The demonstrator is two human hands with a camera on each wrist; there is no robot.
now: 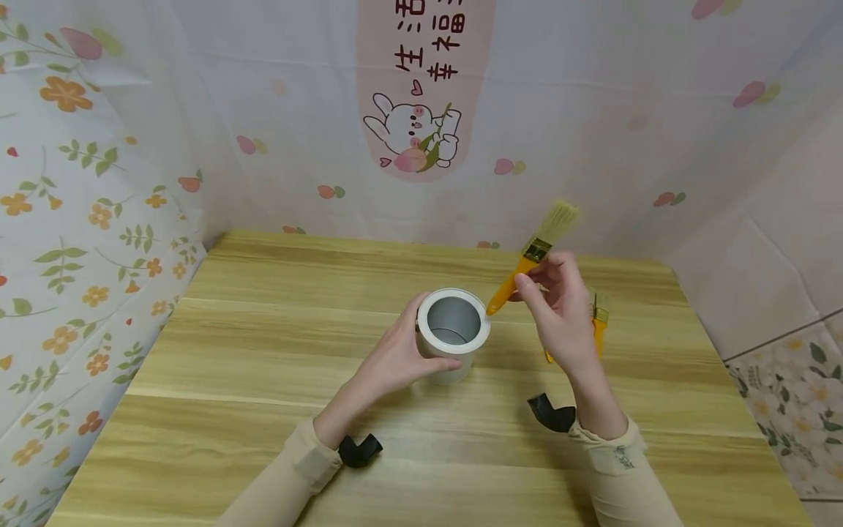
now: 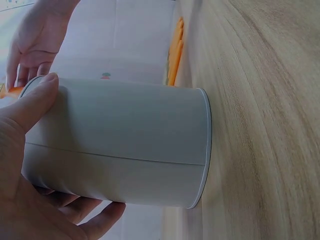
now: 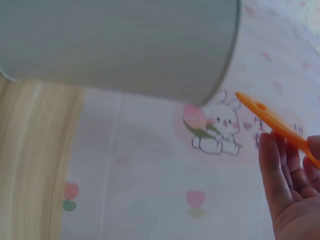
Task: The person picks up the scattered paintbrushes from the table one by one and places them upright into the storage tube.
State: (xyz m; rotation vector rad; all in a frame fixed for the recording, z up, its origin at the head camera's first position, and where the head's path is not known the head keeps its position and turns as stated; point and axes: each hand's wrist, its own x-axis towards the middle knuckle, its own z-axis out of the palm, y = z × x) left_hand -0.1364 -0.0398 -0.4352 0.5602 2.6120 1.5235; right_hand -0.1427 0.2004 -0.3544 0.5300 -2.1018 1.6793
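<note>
Looking down from the head camera, we see into the pale can (image 1: 454, 350) and its grey inside; both wrist views show us only its outer wall, and the left one adds a straight seam along it. We hold the can upright, near the middle of the wooden table (image 1: 263, 351), our left hand (image 1: 402, 351) curled round its upper part; we cannot tell whether its base touches the wood. With our right hand (image 1: 563, 315) we pinch the orange handle of a paintbrush (image 1: 538, 249), bristles up. From the head, the handle's end seems to meet the rim, yet the right wrist view shows us a gap there, plus a hole in the handle.

On the back cloth (image 1: 573, 110) we read 生活 and 幸福, cut off by the upper edge, above a sideways rabbit drawing (image 1: 411, 132). Small lettering on the right sleeve's cuff (image 1: 615, 457) stays unreadable to us. Our right hand and forearm partly block more orange-handled brushes (image 1: 598, 333); a black bent piece (image 1: 359, 451) sits beside the left cuff (image 1: 316, 465).
</note>
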